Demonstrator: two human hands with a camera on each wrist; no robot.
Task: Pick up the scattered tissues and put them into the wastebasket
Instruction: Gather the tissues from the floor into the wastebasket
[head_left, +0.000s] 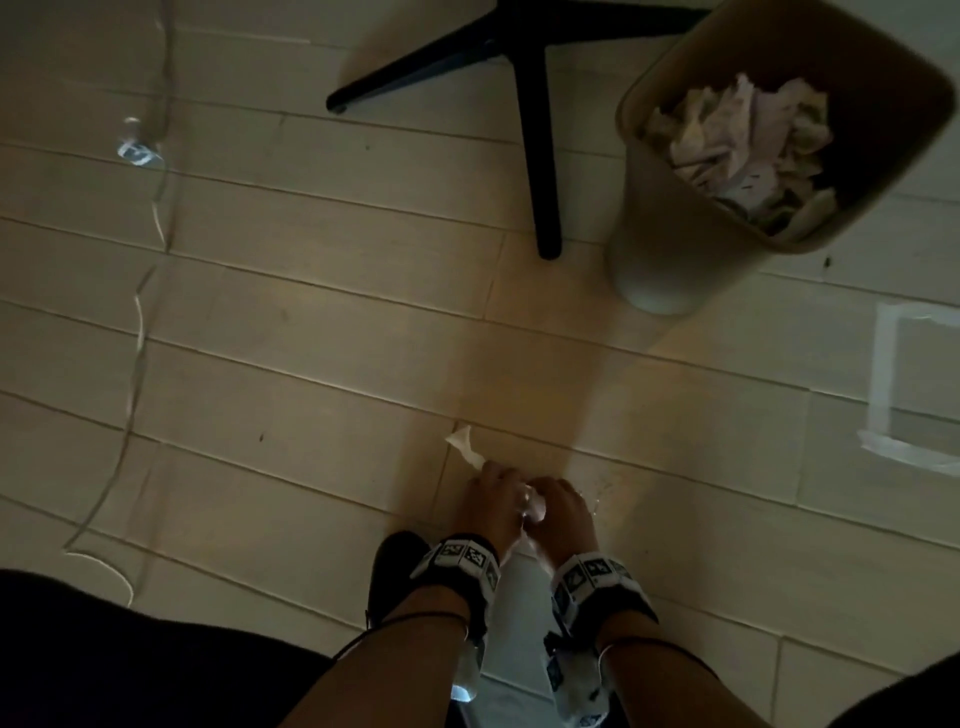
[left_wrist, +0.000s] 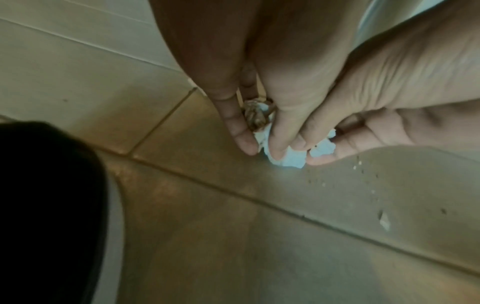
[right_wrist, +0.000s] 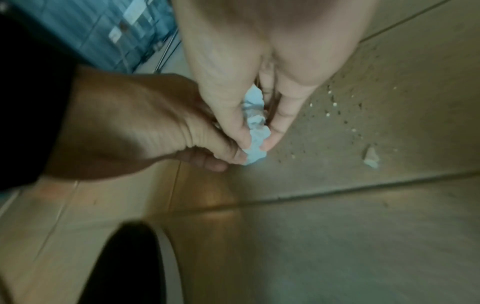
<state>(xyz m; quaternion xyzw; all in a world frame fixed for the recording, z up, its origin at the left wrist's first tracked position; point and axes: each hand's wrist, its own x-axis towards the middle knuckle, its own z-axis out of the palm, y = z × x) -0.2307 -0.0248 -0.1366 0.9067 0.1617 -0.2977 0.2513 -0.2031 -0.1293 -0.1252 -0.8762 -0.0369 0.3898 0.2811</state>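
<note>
- Tissue (left_wrist: 285, 158), crumpled, low over the floor (head_left: 311, 364), grasped by left hand's (head_left: 493, 499) grip and right hand's (head_left: 563, 512) grip together.
- Wastebasket (head_left: 675, 249) stands well apart, holding crumpled tissues.

No text, label, brand or number can be read; the wristbands (head_left: 462, 558) carry only black-and-white marker patterns.

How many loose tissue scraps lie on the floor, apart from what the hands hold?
1: a small scrap right of the hands. Tiny crumbs surround it; the hands may hide more.
</note>
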